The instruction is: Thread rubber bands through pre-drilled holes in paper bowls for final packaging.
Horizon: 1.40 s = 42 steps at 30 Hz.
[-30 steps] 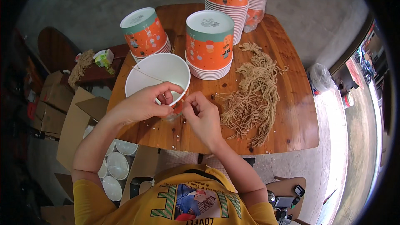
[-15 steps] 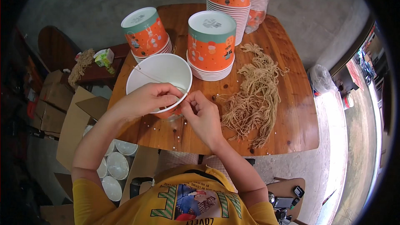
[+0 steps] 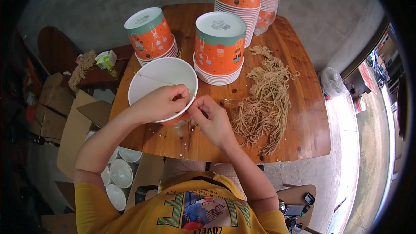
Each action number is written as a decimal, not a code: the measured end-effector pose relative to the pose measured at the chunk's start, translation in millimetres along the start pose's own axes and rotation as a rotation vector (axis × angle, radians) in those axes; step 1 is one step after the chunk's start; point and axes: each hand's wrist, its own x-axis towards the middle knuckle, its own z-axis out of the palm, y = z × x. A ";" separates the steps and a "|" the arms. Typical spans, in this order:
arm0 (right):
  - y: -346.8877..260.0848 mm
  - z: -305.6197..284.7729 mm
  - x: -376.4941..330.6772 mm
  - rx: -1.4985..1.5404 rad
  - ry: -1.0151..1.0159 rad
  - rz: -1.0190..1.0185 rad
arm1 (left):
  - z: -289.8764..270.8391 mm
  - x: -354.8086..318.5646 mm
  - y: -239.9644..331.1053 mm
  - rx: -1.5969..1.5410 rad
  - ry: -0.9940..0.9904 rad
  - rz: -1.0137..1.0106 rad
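Observation:
A white-lined paper bucket (image 3: 149, 71) with an orange outside stands tilted at the near left of the table, its mouth facing me. A thin tan cord (image 3: 155, 79) crosses its inside from the left rim to the right wall. My left hand (image 3: 167, 102) reaches over the near rim, its fingers closed in a pinch at the cord's right end by the inner wall. Just outside the same wall, my right hand (image 3: 211, 120) has thumb and forefinger pinched together near the rim. What the right fingertips hold is hidden or too small to name.
Upside-down stacked buckets (image 3: 219, 54) stand behind, with another stack (image 3: 151, 34) at left and taller ones (image 3: 238, 0) farther back. A heap of tan cords (image 3: 266, 104) lies at right. White bits dot the wooden table (image 3: 303, 134). An open carton (image 3: 71, 147) sits lower left.
The bucket has shifted slightly left and its mouth shows a little differently. My left fingers have curled closer together, and both hands stay at the right wall.

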 end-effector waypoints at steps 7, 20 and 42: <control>10.1 -10.5 -3.0 0.126 -0.028 -0.164 | -16.9 -18.0 -7.1 0.035 0.072 -0.038; -29.6 -1.7 19.9 -0.170 -0.066 -0.152 | -7.4 -16.6 1.6 -0.269 0.234 0.175; -44.5 -38.2 19.2 -0.011 -0.268 -0.339 | 4.4 -11.0 1.3 -0.613 0.098 0.105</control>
